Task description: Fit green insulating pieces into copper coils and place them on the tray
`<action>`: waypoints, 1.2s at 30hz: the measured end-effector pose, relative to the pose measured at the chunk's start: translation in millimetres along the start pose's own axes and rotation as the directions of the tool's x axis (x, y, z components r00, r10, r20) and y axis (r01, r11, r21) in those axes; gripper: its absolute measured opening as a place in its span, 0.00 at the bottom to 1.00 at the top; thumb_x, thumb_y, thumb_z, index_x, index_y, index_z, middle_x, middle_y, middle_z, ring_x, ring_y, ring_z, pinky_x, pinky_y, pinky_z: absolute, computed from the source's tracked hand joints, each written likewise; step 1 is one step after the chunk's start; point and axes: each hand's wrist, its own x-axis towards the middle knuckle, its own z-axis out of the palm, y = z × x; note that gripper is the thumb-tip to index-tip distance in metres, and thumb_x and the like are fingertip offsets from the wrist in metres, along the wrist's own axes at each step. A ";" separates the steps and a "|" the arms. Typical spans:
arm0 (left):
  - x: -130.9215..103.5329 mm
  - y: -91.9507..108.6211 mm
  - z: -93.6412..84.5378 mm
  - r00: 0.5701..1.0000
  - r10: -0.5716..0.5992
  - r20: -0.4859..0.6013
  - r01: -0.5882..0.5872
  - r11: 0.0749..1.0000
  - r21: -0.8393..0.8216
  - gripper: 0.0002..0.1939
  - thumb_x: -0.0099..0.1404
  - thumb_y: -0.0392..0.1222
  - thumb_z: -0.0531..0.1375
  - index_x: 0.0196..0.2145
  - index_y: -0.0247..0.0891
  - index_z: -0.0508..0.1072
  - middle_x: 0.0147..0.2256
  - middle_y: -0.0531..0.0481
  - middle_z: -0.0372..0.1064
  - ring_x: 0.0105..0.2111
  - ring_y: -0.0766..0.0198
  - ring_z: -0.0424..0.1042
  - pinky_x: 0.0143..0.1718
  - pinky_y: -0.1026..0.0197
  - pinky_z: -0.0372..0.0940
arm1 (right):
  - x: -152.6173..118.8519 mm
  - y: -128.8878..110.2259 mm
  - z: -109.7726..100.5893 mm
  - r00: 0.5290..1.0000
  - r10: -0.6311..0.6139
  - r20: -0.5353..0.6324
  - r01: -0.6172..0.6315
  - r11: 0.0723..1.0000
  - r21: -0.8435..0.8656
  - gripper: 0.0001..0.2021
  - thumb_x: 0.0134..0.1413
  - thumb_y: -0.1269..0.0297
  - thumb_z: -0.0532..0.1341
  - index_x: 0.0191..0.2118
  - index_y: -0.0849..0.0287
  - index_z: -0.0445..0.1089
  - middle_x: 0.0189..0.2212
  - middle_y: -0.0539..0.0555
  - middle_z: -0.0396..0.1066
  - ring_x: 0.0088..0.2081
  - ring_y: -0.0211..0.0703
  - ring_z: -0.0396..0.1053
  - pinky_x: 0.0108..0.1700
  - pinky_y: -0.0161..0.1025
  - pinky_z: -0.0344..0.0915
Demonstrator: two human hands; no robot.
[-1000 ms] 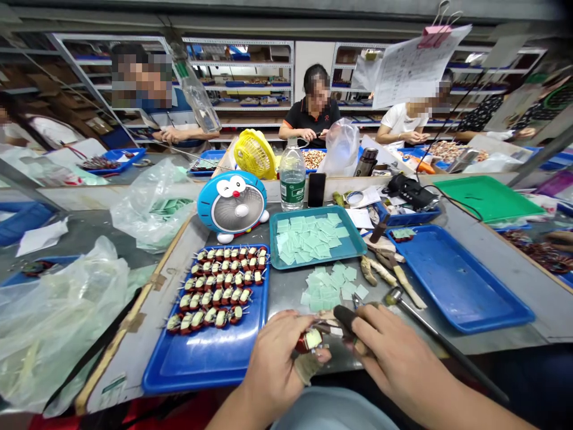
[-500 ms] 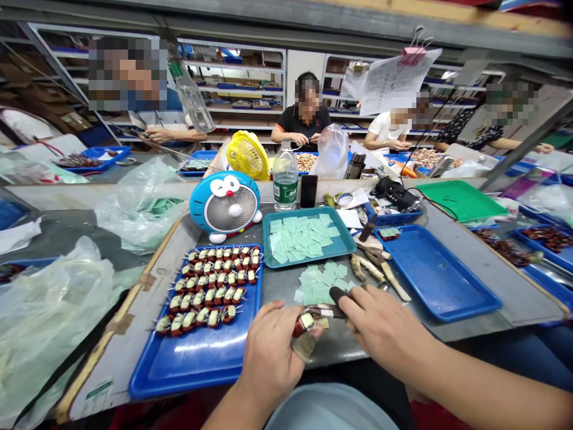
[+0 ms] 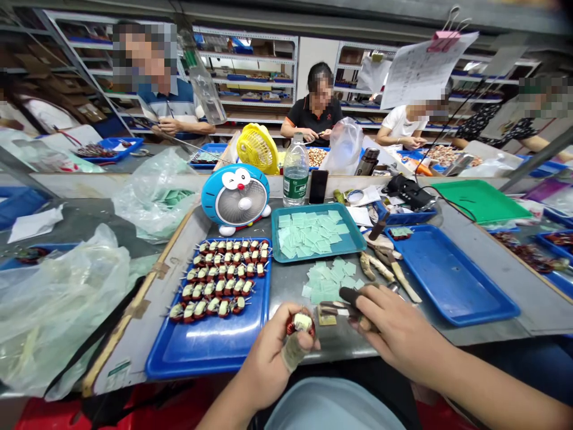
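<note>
My left hand [image 3: 271,343] is closed around a small copper-wound coil [image 3: 302,323] with a pale block on top; a tan wrap covers the thumb. In my right hand [image 3: 394,325] is a dark metal hand tool [image 3: 333,309] pointing left, apart from the coil. A black cover sits on one right fingertip; the tool's handles are mostly hidden. Under the tool's tip lies a small yellowish block [image 3: 327,319]. Loose pale green squares [image 3: 330,280] lie just beyond. To the left, a blue tray [image 3: 192,355] bears rows of similar coils [image 3: 219,270].
A teal tray [image 3: 274,246] of green squares sits behind the loose pile. Tools with wrapped handles [image 3: 380,266] lie beside a blue tray [image 3: 470,292] at right. A cartoon fan [image 3: 236,197], water bottle [image 3: 296,173] and phone [image 3: 318,187] stand at the back. Several people work opposite.
The tool and the coil have come apart: my left hand has drawn the coil back and turned its pale face up. The view has shifted slightly.
</note>
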 end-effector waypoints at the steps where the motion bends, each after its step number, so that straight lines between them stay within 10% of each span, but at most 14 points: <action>1: -0.3 -1.1 1.1 1.000 -0.024 0.019 0.026 0.994 -0.104 0.21 0.70 0.60 0.58 0.46 0.39 0.69 0.36 0.49 0.72 0.35 0.64 0.72 0.39 0.63 0.66 | -0.4 1.0 1.4 1.000 -0.014 0.015 0.014 1.000 0.016 0.05 0.63 0.74 0.58 0.41 0.57 0.62 0.44 0.57 0.64 0.43 0.50 0.60 0.44 0.47 0.58; 13: 3.9 1.0 12.7 0.972 -0.098 0.214 0.190 0.862 -0.470 0.28 0.64 0.62 0.63 0.42 0.31 0.71 0.32 0.41 0.75 0.28 0.65 0.72 0.32 0.65 0.64 | 8.4 12.2 -5.7 0.982 -0.188 0.026 0.184 0.976 0.116 0.08 0.61 0.72 0.59 0.45 0.58 0.68 0.42 0.58 0.67 0.41 0.47 0.65 0.42 0.42 0.63; 24: 7.2 -4.2 28.9 0.971 -0.100 0.217 0.209 0.795 -0.569 0.29 0.66 0.64 0.60 0.41 0.30 0.72 0.30 0.41 0.74 0.25 0.65 0.72 0.27 0.66 0.64 | 2.1 20.9 -7.4 0.968 -0.245 0.057 0.236 0.964 0.125 0.02 0.63 0.72 0.56 0.39 0.59 0.64 0.40 0.58 0.65 0.39 0.46 0.62 0.39 0.41 0.61; 31: 9.7 0.8 46.2 0.993 -0.119 -0.018 0.079 0.760 -0.645 0.23 0.67 0.61 0.61 0.36 0.34 0.68 0.29 0.46 0.72 0.27 0.68 0.70 0.28 0.69 0.61 | -7.7 25.0 4.3 0.970 -0.235 -0.057 0.230 0.969 -0.087 0.08 0.59 0.75 0.58 0.43 0.58 0.64 0.49 0.60 0.65 0.43 0.50 0.61 0.43 0.46 0.61; 36: 2.1 -1.4 38.2 0.994 -0.083 0.068 0.107 0.797 -0.595 0.25 0.65 0.63 0.61 0.36 0.34 0.68 0.28 0.46 0.71 0.25 0.70 0.69 0.29 0.68 0.61 | -4.6 15.6 -7.6 0.968 -0.243 0.058 0.240 0.969 0.057 0.05 0.62 0.75 0.56 0.37 0.58 0.61 0.40 0.56 0.65 0.39 0.45 0.61 0.38 0.41 0.59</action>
